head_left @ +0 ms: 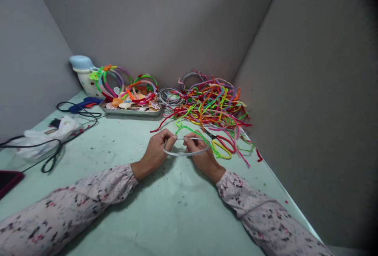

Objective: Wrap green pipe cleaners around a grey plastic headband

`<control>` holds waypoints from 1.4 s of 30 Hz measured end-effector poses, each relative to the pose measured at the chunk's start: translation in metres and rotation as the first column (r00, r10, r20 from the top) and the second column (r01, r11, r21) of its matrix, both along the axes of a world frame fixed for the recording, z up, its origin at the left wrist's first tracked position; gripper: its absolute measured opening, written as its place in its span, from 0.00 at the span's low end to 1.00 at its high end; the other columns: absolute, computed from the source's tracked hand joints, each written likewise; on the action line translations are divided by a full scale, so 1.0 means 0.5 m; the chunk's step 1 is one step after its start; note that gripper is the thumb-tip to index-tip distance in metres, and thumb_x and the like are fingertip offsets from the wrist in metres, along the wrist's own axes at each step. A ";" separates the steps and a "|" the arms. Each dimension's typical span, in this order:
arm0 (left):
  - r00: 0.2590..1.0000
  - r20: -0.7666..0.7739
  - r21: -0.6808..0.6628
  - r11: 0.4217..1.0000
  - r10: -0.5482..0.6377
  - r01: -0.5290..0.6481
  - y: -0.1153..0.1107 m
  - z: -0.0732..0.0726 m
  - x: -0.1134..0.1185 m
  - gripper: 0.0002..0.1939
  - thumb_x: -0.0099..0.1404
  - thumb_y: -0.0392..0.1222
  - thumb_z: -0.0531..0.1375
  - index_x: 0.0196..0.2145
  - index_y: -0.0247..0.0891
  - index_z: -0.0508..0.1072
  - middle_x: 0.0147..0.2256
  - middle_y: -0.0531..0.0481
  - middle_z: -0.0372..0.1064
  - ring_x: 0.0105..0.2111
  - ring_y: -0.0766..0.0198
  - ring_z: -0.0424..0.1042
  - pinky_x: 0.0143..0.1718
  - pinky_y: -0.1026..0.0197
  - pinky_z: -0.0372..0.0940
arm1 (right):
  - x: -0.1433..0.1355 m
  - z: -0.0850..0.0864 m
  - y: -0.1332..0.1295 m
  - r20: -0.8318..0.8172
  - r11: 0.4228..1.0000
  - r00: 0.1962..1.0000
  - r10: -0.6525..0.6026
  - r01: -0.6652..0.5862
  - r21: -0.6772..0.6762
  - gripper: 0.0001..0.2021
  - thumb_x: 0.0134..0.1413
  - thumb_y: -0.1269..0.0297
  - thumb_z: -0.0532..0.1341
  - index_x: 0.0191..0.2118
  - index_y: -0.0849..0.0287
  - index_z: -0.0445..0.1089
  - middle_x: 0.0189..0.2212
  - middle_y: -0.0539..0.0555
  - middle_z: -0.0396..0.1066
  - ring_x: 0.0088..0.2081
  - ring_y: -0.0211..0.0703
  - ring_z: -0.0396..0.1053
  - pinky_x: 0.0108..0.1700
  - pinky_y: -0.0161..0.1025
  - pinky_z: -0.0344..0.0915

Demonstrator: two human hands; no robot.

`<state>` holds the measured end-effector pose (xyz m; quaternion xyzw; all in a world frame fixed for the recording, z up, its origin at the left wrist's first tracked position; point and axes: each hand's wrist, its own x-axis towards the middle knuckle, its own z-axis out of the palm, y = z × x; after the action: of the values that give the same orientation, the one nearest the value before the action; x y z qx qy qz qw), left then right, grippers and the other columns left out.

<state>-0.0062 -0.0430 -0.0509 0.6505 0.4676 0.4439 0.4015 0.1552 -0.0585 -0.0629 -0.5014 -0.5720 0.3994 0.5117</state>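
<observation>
My left hand [154,149] is closed in a pinch on a thin pale headband [186,154], its curved side towards me. On the other side of the same band, my right hand [203,156] has its thumb and fingers pinched together. A fuzzy green pipe cleaner [191,128] starts at my left fingertips, arches over my right fingers and trails down beyond the right hand. Exactly how it meets the band is too small to tell. Scissors [227,147] with red and yellow handles lie just right of my right hand.
Behind my hands spreads a tangled heap of colourful pipe cleaners [215,102]. A metal tray [132,112] holds round pieces and wrapped headbands. Bare hoops [171,96] lie between them. Leftward are a blue-lidded container [85,76], a plastic bag [44,136] and a black cable [60,145]. Grey walls enclose the table.
</observation>
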 end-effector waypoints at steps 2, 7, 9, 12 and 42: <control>1.000 0.010 -0.011 1.000 0.002 -0.002 -0.002 0.003 0.000 0.12 0.62 0.48 0.56 0.27 0.37 0.67 0.20 0.56 0.60 0.21 0.69 0.58 0.23 0.66 0.53 | 0.000 0.002 -0.002 0.022 0.999 1.000 0.010 -0.011 0.032 0.11 0.53 0.54 0.58 0.34 0.56 0.66 0.23 0.48 0.67 0.21 0.35 0.60 0.21 0.33 0.57; 1.000 0.024 -0.034 0.999 -0.004 0.005 -0.002 0.008 0.001 0.12 0.62 0.47 0.56 0.27 0.36 0.66 0.20 0.56 0.61 0.22 0.68 0.60 0.24 0.66 0.55 | 0.003 0.001 -0.003 0.091 0.993 0.996 0.002 -0.013 0.117 0.08 0.55 0.57 0.57 0.33 0.56 0.66 0.22 0.47 0.65 0.21 0.36 0.60 0.23 0.34 0.58; 0.999 0.032 -0.041 0.999 -0.008 0.010 -0.002 0.008 0.000 0.11 0.62 0.46 0.56 0.27 0.36 0.66 0.20 0.56 0.61 0.22 0.69 0.60 0.24 0.66 0.55 | 0.003 0.002 -0.003 0.110 0.989 0.994 -0.005 -0.011 0.145 0.08 0.55 0.57 0.57 0.34 0.56 0.66 0.23 0.48 0.66 0.23 0.37 0.61 0.25 0.34 0.59; 0.998 0.057 -0.062 0.998 -0.017 0.021 -0.001 0.008 0.000 0.10 0.61 0.44 0.56 0.26 0.37 0.65 0.19 0.57 0.60 0.20 0.69 0.59 0.23 0.66 0.54 | 0.004 0.006 -0.005 0.142 0.985 0.990 -0.012 -0.013 0.171 0.07 0.55 0.58 0.57 0.34 0.56 0.67 0.26 0.50 0.68 0.26 0.39 0.64 0.27 0.35 0.60; 0.981 0.052 -0.114 0.975 -0.188 0.193 0.010 -0.012 0.004 0.06 0.56 0.42 0.58 0.28 0.36 0.67 0.20 0.57 0.61 0.20 0.69 0.58 0.22 0.67 0.54 | 0.017 0.016 0.005 -0.078 0.983 0.982 0.173 -0.167 0.078 0.15 0.52 0.64 0.59 0.47 0.55 0.69 0.27 0.48 0.64 0.26 0.37 0.61 0.28 0.35 0.60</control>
<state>-0.0043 -0.0382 -0.0570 0.6579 0.4204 0.3880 0.4897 0.1637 -0.0558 -0.0548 -0.4150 -0.6043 0.4420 0.5170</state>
